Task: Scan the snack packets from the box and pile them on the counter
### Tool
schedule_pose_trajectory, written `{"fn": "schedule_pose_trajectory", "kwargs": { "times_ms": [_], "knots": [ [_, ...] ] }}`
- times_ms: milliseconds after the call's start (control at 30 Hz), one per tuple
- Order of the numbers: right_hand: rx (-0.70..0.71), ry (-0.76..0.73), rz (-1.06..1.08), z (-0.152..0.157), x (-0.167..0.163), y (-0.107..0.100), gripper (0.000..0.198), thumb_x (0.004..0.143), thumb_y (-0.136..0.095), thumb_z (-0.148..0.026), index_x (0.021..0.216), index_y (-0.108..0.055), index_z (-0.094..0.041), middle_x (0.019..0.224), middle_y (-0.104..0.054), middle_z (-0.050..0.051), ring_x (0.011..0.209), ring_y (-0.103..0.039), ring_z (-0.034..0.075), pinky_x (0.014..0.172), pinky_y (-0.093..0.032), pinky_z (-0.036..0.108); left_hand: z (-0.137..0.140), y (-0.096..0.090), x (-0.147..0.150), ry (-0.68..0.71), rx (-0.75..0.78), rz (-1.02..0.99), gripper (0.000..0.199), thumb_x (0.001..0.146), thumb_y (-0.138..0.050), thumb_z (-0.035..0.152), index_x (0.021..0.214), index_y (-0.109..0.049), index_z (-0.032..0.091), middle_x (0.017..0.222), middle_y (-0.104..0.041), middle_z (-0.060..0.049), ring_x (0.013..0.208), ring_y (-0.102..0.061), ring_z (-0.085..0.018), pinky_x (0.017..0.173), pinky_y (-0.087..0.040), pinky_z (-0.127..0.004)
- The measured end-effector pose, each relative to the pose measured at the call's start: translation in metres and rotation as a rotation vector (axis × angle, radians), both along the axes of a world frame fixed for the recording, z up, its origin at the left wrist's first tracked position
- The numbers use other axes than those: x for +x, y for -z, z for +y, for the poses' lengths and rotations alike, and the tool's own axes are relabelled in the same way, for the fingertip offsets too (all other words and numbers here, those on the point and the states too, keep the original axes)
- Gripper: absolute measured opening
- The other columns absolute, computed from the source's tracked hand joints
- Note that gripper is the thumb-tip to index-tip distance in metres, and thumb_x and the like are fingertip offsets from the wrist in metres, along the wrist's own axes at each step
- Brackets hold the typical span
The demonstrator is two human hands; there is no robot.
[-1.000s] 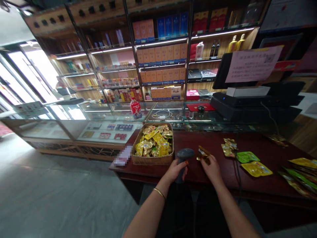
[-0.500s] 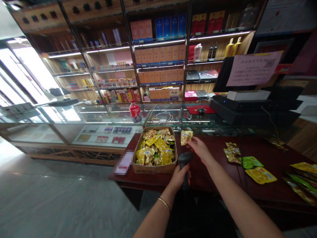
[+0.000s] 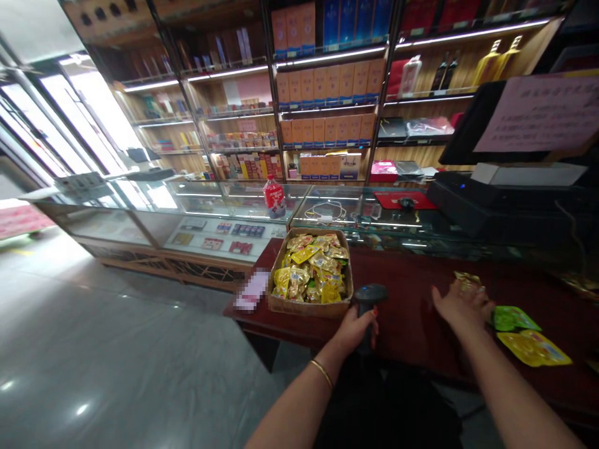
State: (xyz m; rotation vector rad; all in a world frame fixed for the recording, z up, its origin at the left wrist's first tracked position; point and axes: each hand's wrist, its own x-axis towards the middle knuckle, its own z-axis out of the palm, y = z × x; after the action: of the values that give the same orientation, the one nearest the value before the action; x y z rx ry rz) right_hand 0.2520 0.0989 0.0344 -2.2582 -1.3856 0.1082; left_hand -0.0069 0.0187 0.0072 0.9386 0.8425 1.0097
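Note:
My left hand (image 3: 356, 329) is wrapped round the handle of a black barcode scanner (image 3: 369, 293), held upright at the table's front edge. To its left stands a cardboard box (image 3: 309, 308) filled with small yellow, gold and green snack packets (image 3: 306, 254). My right hand (image 3: 463, 307) is over the right part of the table, thumb and fingers spread. Gold snack packets (image 3: 468, 279) show just beyond its fingers, partly covered by it. Right of that hand lie a green packet (image 3: 515, 318) and a yellow packet (image 3: 533, 347), both flat.
The dark red table (image 3: 402, 268) meets a glass display counter (image 3: 224, 202) carrying a red-capped bottle (image 3: 274, 198). A blurred-out pink item (image 3: 253, 290) lies left of the box. A monitor (image 3: 468, 125) stands at the back right, with a mouse (image 3: 406, 203) on a red mat.
My right hand has carried a gold packet from beside the scanner rightward to the gold packets, and its fingers have spread. My left hand keeps the scanner. The view has shifted left.

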Motion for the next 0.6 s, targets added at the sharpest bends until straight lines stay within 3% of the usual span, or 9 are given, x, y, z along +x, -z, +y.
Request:
{"fn": "schedule_pose_trajectory", "kwargs": {
  "times_ms": [100,233,333,467,533,600],
  "knots": [
    [-0.070,-0.008,-0.088,0.002,0.018,0.011,0.071,0.093,-0.043,-0.045,0.137,-0.055,0.010,0.151,-0.040,0.042,0.144,-0.030,0.055,0.113,-0.007,0.076,0.002,0.002,0.000,-0.030,-0.004,0.018,0.058,0.072,-0.071,0.063,0.102,-0.052,0.018,0.055,-0.059,0.006,0.034,-0.048,-0.011,0.034,-0.039,-0.022],
    [-0.056,-0.130,-0.197,-0.006,-0.003,0.025,0.063,0.097,-0.040,-0.046,0.134,-0.062,-0.001,0.151,-0.048,0.031,0.142,-0.040,0.046,0.117,-0.002,0.070,0.003,0.003,-0.001,-0.056,0.003,0.020,0.059,0.072,-0.072,0.064,0.103,-0.052,0.017,0.056,-0.060,0.006,0.034,-0.049,-0.011,0.035,-0.037,-0.021],
    [-0.027,-0.270,-0.218,-0.026,-0.031,0.040,0.054,0.100,-0.034,-0.035,0.138,-0.060,-0.008,0.154,-0.049,0.023,0.136,-0.050,0.038,0.119,-0.017,0.063,0.002,0.001,-0.001,-0.062,0.008,0.017,0.060,0.072,-0.073,0.064,0.104,-0.053,0.017,0.058,-0.062,0.005,0.034,-0.050,-0.011,0.035,-0.036,-0.021],
    [0.039,-0.409,-0.167,-0.050,-0.052,0.054,0.051,0.100,-0.031,-0.024,0.146,-0.054,-0.016,0.157,-0.049,0.012,0.142,-0.047,0.024,0.114,-0.036,0.040,0.000,-0.002,-0.001,-0.055,0.015,0.019,0.059,0.073,-0.073,0.064,0.104,-0.052,0.018,0.057,-0.062,0.005,0.034,-0.050,-0.011,0.034,-0.037,-0.021],
    [0.081,-0.368,-0.125,-0.052,-0.053,0.056,0.052,0.101,-0.032,-0.026,0.148,-0.050,-0.013,0.157,-0.048,0.016,0.143,-0.045,0.026,0.113,-0.037,0.042,0.000,-0.002,-0.002,-0.055,0.028,0.019,0.058,0.075,-0.072,0.063,0.104,-0.052,0.018,0.057,-0.062,0.006,0.034,-0.050,-0.011,0.034,-0.037,-0.021],
    [0.118,-0.269,-0.084,-0.050,-0.052,0.057,0.055,0.100,-0.036,-0.032,0.147,-0.048,-0.005,0.156,-0.044,0.028,0.145,-0.042,0.036,0.113,-0.034,0.056,0.000,-0.001,-0.003,-0.055,0.044,0.019,0.057,0.075,-0.072,0.063,0.104,-0.052,0.018,0.057,-0.061,0.006,0.034,-0.049,-0.011,0.033,-0.036,-0.020]
  ]
}}
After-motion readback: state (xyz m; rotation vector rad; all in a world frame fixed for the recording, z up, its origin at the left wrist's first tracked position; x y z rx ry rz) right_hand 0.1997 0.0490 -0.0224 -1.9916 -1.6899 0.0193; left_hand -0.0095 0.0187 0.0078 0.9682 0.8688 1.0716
